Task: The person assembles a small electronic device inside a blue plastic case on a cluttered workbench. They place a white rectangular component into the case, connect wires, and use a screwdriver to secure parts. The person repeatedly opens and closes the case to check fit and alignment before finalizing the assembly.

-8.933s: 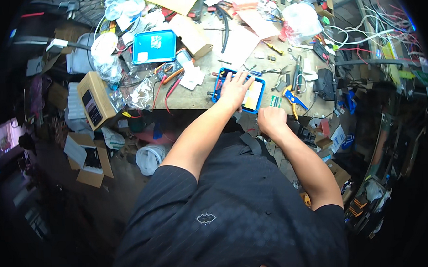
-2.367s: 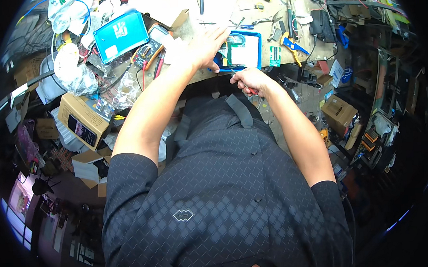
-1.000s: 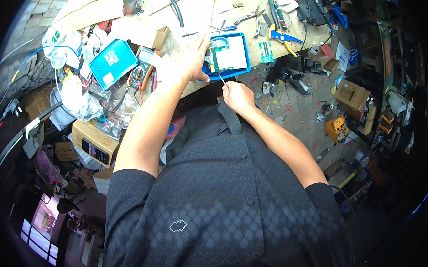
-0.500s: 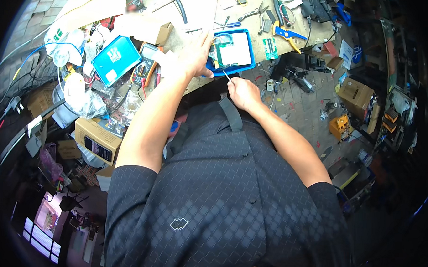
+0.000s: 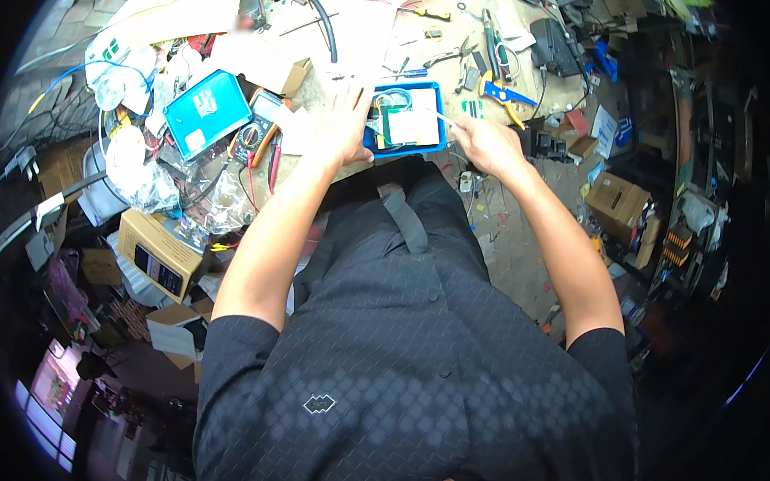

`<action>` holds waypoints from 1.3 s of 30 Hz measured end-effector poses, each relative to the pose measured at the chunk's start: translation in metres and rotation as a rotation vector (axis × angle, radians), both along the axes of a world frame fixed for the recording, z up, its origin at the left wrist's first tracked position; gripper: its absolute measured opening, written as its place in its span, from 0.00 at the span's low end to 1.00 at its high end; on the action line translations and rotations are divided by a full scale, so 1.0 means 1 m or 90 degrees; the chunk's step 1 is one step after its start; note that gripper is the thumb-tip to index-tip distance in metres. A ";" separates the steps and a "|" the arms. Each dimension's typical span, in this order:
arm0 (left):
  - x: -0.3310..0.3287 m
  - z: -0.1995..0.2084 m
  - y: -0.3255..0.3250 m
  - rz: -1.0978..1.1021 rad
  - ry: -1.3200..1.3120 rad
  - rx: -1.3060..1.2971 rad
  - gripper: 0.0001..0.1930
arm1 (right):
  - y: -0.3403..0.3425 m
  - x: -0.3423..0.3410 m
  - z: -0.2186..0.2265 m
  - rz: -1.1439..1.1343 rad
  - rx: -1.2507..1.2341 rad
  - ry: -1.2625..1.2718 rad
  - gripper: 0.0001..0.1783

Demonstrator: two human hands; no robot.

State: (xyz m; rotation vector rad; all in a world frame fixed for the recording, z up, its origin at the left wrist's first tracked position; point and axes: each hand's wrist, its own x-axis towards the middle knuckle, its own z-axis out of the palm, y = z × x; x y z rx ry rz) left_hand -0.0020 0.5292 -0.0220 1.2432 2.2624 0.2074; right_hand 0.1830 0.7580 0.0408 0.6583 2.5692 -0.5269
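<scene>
A blue plastic box (image 5: 441,118) sits near the table's front edge, with a white block, a green circuit board (image 5: 383,124) and wires inside. Along its left side lies my left hand (image 5: 342,126), fingers stretched forward and thumb at the box's near-left corner. My right hand (image 5: 489,145) is closed around a thin, pale, rod-like tool (image 5: 446,119). Its tip points at the box's right wall; whether it touches is unclear. Partly behind my right hand is a small green circuit board (image 5: 472,109).
Left of the box lie a blue lid (image 5: 208,114), a multimeter (image 5: 250,136) and plastic bags. Blue-yellow wire strippers (image 5: 507,94), pliers (image 5: 450,55), a screwdriver (image 5: 412,72) and a black adapter (image 5: 554,47) lie at the back and right. Cardboard boxes (image 5: 620,197) stand beyond the table.
My right hand has moved from the box's near side to its right side, with the thin tool. My left hand stays at the box's left side. The view has shifted slightly.
</scene>
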 end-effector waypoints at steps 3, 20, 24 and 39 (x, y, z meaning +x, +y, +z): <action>0.028 0.007 -0.019 0.197 0.018 0.082 0.67 | 0.029 -0.037 -0.007 0.177 0.092 0.077 0.18; 0.064 -0.076 -0.008 0.854 -0.108 0.273 0.27 | 0.062 -0.141 -0.045 0.543 0.105 0.167 0.15; 0.064 -0.080 0.003 0.906 -0.066 0.296 0.24 | 0.051 -0.144 0.003 0.511 0.091 0.102 0.15; 0.071 -0.107 0.064 1.143 -0.044 0.388 0.27 | 0.004 -0.152 -0.049 0.598 0.119 0.113 0.12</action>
